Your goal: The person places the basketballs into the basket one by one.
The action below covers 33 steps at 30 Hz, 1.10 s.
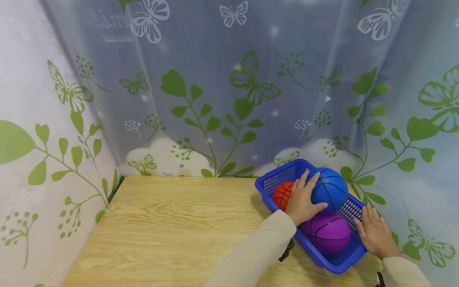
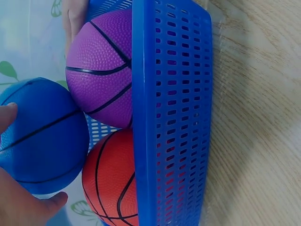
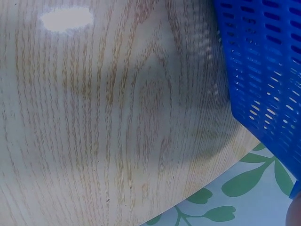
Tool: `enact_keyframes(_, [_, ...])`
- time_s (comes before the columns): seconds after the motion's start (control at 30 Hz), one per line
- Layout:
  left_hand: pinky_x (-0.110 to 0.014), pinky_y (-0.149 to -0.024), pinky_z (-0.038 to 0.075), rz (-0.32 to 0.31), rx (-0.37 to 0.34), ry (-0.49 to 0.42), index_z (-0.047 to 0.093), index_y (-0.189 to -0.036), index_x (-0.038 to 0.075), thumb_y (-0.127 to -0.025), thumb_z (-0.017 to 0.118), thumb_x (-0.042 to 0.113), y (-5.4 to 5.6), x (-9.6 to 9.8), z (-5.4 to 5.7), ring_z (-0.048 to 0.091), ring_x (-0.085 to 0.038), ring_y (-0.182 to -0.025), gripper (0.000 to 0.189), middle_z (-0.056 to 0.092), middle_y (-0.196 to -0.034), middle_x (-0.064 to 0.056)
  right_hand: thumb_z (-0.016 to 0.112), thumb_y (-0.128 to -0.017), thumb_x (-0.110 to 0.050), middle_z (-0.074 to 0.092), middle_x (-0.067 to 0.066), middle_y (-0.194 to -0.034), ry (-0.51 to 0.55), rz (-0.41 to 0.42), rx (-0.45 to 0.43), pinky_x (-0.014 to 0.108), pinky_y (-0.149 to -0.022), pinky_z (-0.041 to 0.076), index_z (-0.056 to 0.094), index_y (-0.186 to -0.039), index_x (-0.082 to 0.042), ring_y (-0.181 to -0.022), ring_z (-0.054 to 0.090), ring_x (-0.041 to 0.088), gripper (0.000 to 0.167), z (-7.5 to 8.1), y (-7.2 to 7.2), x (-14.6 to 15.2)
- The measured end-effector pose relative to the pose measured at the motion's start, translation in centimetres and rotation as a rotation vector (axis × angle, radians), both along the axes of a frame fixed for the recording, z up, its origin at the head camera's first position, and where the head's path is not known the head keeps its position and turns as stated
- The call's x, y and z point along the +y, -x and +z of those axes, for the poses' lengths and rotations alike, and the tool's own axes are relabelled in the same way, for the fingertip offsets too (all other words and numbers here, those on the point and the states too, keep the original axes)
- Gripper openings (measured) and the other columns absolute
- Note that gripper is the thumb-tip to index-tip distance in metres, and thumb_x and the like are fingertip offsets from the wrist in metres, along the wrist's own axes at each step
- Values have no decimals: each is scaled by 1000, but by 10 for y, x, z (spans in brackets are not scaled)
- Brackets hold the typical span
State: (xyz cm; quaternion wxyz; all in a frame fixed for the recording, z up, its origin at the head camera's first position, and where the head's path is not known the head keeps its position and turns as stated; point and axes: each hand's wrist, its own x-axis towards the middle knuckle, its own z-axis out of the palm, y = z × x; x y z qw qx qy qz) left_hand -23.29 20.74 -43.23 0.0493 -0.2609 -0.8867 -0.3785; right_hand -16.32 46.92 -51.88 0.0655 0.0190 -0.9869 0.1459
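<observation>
My left hand (image 1: 302,199) holds a blue toy basketball (image 1: 330,189) from its left side, thumb and fingers spread round it. In the left wrist view, the blue ball lies against a purple basketball (image 2: 101,61) and a red-orange basketball (image 2: 113,174). Those two balls sit inside a blue plastic basket (image 1: 308,241) with slotted walls. The blue ball rises above the basket's far rim. At the basket's right side, my right hand (image 1: 376,233) rests by the rim with its fingers extended. Only a bit of that hand shows in the right wrist view.
The basket stands at an angle on the right end of a wood-grain table (image 1: 172,223). Behind and beside the table hang curtains (image 1: 215,99) printed with green leaves and butterflies. The table's edge (image 3: 207,186) runs close to the basket.
</observation>
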Motion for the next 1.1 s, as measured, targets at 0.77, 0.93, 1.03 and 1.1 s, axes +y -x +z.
enact_keyframes(0.77, [-42,-104,40,4,-20,8,31,-151,26,-80,78,34,13,-30,-15,33,-32,-138,86,30,-155,-3,23,-106,-27,8,43,-146,1,3,55,55,-113,-11,14,-140,24,-139,-3,52,62,-2,-3,-3])
enact_keyframes(0.93, [-43,-101,44,2,-82,16,31,-151,28,-81,77,35,19,-44,-22,31,-31,-139,85,29,-155,-3,24,-106,-26,9,44,-146,-1,2,61,61,-112,-4,15,-140,24,-138,1,54,61,-2,-2,-3])
enact_keyframes(1.03, [-42,-98,46,-19,-109,17,33,-151,28,-81,77,36,23,-54,-25,30,-30,-139,83,29,-155,-4,26,-106,-24,11,45,-144,-4,6,76,64,-111,1,16,-139,25,-137,4,56,60,-2,-2,-3])
enact_keyframes(1.1, [-43,-100,44,-39,-107,20,34,-150,26,-81,76,37,25,-61,-27,30,-32,-139,82,30,-155,-6,26,-106,-23,12,45,-144,-3,10,82,64,-111,1,16,-139,25,-137,5,57,59,-2,-1,-1])
